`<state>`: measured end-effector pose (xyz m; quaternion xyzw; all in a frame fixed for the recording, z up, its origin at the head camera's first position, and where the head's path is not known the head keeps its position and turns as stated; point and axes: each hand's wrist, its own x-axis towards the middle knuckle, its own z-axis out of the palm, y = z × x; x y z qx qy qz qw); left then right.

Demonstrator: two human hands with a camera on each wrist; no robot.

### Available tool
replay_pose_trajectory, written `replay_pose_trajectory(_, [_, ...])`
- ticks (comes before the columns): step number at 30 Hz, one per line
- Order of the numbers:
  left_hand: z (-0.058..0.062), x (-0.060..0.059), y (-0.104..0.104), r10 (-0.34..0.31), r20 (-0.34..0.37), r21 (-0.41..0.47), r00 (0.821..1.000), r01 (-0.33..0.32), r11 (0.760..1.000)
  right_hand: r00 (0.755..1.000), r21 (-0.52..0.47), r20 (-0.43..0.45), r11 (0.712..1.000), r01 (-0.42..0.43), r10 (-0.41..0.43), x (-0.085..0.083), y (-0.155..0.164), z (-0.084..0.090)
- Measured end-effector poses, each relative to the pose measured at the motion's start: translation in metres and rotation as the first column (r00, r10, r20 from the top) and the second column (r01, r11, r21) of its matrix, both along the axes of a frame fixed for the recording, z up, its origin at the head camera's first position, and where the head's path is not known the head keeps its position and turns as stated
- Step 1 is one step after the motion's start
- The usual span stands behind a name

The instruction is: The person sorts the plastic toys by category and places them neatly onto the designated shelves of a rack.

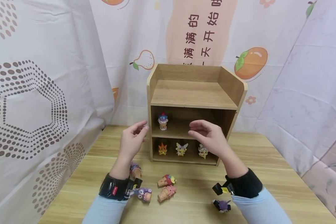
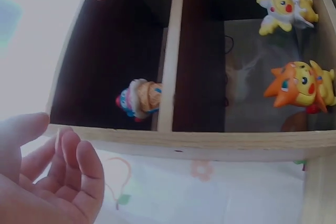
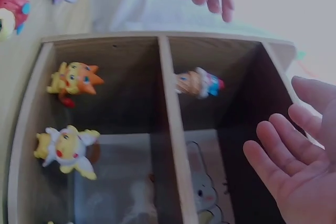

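My left hand hovers by the left side of the wooden shelf, fingers loosely bent and nothing in them. In front of the middle level's right part is my right hand, also empty, its fingers relaxed and slightly apart from the thumb. Between the hands, a blue-headed ice-cream-cone figurine stands upright at the left of the middle level. Along the bottom level stand an orange-eared yellow figurine, a white-eared yellow figurine and a pale-topped figurine, the last partly near the right hand's outline.
Before the shelf lie a red-topped cone figurine, a pink cone figurine and a purple figurine. Another cone figurine is partly behind the left wrist. A dark purple figurine lies near the right wrist strap. Printed curtains hang behind.
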<state>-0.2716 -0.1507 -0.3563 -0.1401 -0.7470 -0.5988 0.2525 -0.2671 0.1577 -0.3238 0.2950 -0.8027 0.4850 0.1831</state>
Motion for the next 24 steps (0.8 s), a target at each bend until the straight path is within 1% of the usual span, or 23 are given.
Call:
replay_pose_trajectory(3, [0.002, 0.003, 0.001, 0.011, -0.087, -0.048, 0.996, -0.015, 0.999, 0.996, -0.036, -0.09, 0.999, 0.025, -0.028, 0.005, 0.011, 0.001])
replay_pose_trajectory(5, [0.004, 0.006, 0.002, 0.013, -0.143, -0.082, 0.99, -0.025, 0.996, 0.988, -0.071, -0.148, 0.997, 0.041, -0.051, 0.006, 0.019, 0.0])
replay_pose_trajectory(7, [0.005, 0.009, 0.004, 0.0, -0.19, -0.126, 0.982, -0.024, 0.992, 0.98, -0.124, -0.186, 0.991, 0.049, -0.072, 0.008, 0.027, -0.002])
replay_pose_trajectory(8, [0.006, 0.011, 0.004, -0.011, -0.204, -0.149, 0.979, -0.02, 0.989, 0.976, -0.148, -0.204, 0.988, 0.047, -0.077, 0.009, 0.032, -0.002])
replay_pose_trajectory(10, [0.007, 0.013, 0.006, -0.048, -0.208, -0.191, 0.977, 0.008, 0.982, 0.967, -0.197, -0.235, 0.979, 0.046, -0.093, 0.011, 0.041, -0.003])
replay_pose_trajectory(13, [0.008, 0.016, 0.009, -0.096, -0.189, -0.25, 0.977, 0.046, 0.967, 0.964, -0.297, -0.247, 0.955, 0.024, -0.101, 0.015, 0.054, -0.003])
replay_pose_trajectory(15, [0.008, 0.018, 0.01, -0.116, -0.171, -0.277, 0.978, 0.065, 0.959, 0.965, -0.357, -0.236, 0.934, 0.025, -0.116, 0.017, 0.063, -0.005])
replay_pose_trajectory(17, [0.009, 0.02, 0.011, -0.137, -0.162, -0.291, 0.977, 0.085, 0.953, 0.971, -0.427, -0.206, 0.904, 0.02, -0.119, 0.021, 0.071, -0.008])
replay_pose_trajectory(18, [0.009, 0.02, 0.012, -0.147, -0.157, -0.294, 0.977, 0.095, 0.951, 0.974, -0.446, -0.186, 0.894, 0.032, -0.127, 0.022, 0.074, -0.009])
replay_pose_trajectory(21, [0.006, 0.021, 0.015, -0.171, -0.153, -0.303, 0.973, 0.118, 0.946, 0.982, -0.485, -0.121, 0.872, 0.07, -0.146, 0.026, 0.084, -0.015])
replay_pose_trajectory(24, [0.001, 0.02, 0.018, -0.191, -0.139, -0.323, 0.972, 0.138, 0.936, 0.98, -0.481, -0.056, 0.866, 0.139, -0.188, 0.026, 0.091, -0.021])
